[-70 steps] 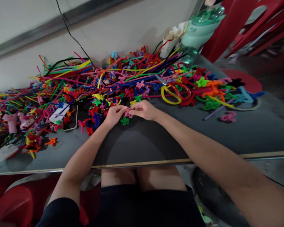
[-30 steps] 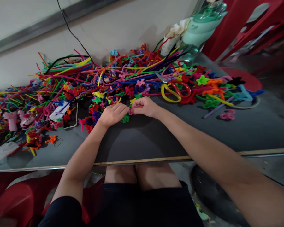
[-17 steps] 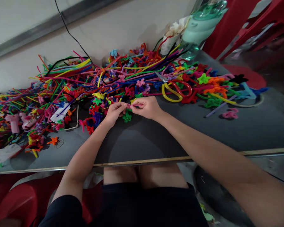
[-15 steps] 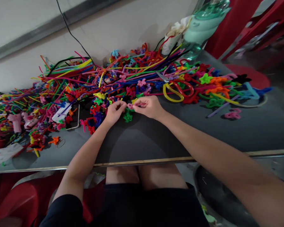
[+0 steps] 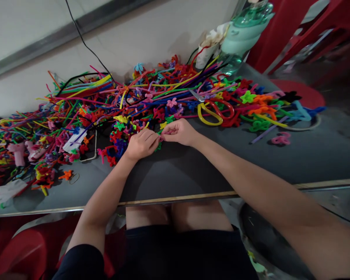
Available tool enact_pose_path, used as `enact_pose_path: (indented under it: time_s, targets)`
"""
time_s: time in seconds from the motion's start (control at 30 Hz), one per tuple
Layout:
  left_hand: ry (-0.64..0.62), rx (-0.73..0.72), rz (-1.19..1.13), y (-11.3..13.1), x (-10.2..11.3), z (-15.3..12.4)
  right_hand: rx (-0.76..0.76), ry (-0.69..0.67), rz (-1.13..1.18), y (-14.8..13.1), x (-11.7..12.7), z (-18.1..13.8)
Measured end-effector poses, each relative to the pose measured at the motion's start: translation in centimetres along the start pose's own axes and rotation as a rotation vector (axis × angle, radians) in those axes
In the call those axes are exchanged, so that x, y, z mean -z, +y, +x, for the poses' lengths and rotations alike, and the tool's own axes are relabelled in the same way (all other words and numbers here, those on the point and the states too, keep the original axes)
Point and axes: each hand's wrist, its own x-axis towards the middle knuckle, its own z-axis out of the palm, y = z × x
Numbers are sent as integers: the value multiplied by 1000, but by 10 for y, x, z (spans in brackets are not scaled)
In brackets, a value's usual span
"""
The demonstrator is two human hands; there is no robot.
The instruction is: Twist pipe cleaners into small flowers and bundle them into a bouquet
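Bearings are being read from the first entry, 12 o'clock pointing to the wall.

Pink stem piece [image 5: 161, 137], fuzzy: sitting where the fingertips are meeting, mostly hiding from sight.

Right hand [image 5: 178, 131], at 3 o'clock: pinching the pink piece between thumb and forefinger.

Left hand [image 5: 144, 144], at 8 o'clock: bending inward, its fingertips reaching the piece; cannot tell whether they are gripping, as the back of the hand is covering them.

Recent change: the left hand is now showing its back, whereas half a second ago its thumb was facing up and a pink loop was showing between the hands. Judged from this, the piece is being twisted or pressed, its shaping still going on.

Green flower [image 5: 160, 146], at 6 o'clock: lying just below, now mostly disappearing behind the left hand.

Scissors [image 5: 204, 104], yellow and red handles, at 2 o'clock: resting against the stem pile.

Pink looped piece [image 5: 280, 139], at 3 o'clock: lying well apart on the grey table [image 5: 177, 175].

Orange flower [image 5: 66, 174], near 8 o'clock: lying beside a thin ring.
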Motion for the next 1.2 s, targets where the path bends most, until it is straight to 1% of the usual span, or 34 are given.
enact_pose_path:
  time_s: [0.07, 0.13, 0.27, 0.33, 0.4, 0.47, 0.53, 0.57, 0.63, 0.8, 0.87, 0.97, 1.13, 1.2]
  targets:
    - [112, 121, -131, 6, -8, 2, 34, 94, -33, -3, -2, -2]
    - [188, 298, -314, 7, -16, 4, 60, 178, -60, -3, -4, -1]
    - [241, 621, -781, -2, -31, 9, 68, 290, -79, 1, -8, 4]
    - [231, 699, -926, -7, -34, 9, 53, 289, -32, 3, -8, 6]
    - [185, 705, -1002, -11, -35, 8, 21, 231, 56, 4, -8, 6]
    - [110, 671, -1044, -12, -33, 6, -34, 157, 136, 2, -6, 5]
    - [53, 630, -1065, -13, -32, 4, -89, 122, 183, 0, -5, 4]
    - [44, 619, -1069, -13, -31, 4, -107, 119, 193, -1, -4, 4]
    - [45, 617, -1066, -13, -32, 4, -109, 130, 199, -1, -4, 3]
    - [35, 613, -1065, -16, -33, 5, -44, 200, 158, 3, -8, 3]
    - [38, 627, -1080, -16, -32, 6, -50, 216, 150, 5, -9, 4]
    - [39, 642, -1058, -14, -29, 6, -72, 204, 159, 5, -8, 5]
    - [27, 582, -1038, -13, -27, 5, -89, 125, 166, 2, -7, 4]
    - [73, 583, -1009, -14, -28, 5, -87, 155, 172, 2, -7, 3]
